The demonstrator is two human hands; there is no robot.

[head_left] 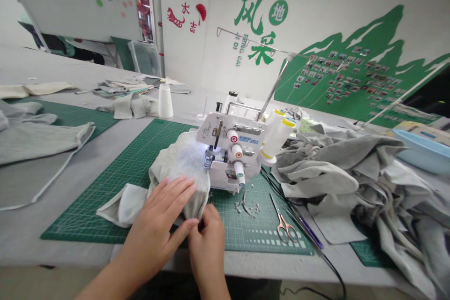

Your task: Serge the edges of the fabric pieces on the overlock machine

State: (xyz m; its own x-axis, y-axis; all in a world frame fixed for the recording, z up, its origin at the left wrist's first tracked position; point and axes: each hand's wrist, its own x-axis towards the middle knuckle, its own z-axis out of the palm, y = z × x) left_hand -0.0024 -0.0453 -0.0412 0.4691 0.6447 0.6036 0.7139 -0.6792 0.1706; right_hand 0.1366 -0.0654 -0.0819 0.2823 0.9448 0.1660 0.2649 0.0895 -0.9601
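A light grey fabric piece [179, 159] lies on the green cutting mat, its right edge running up to the needle area of a white overlock sewing machine [228, 150], whose lamp lights the cloth. My left hand [163, 215] rests flat on the fabric with its fingers stretched out, the thumb reaching toward my other hand. At the fabric's near right edge, my right hand [208, 232] has its fingers curled and pinched on the cloth. A folded flap of the same fabric sticks out to the left of my left hand.
Orange-handled scissors [285, 228], purple-handled tweezers [309, 229] and trimmed scraps [249, 207] lie right of my hands. A heap of grey fabric [337, 173] and a blue basin [422, 150] are farther right. Behind the mat [87, 201] stands a white thread cone [165, 101].
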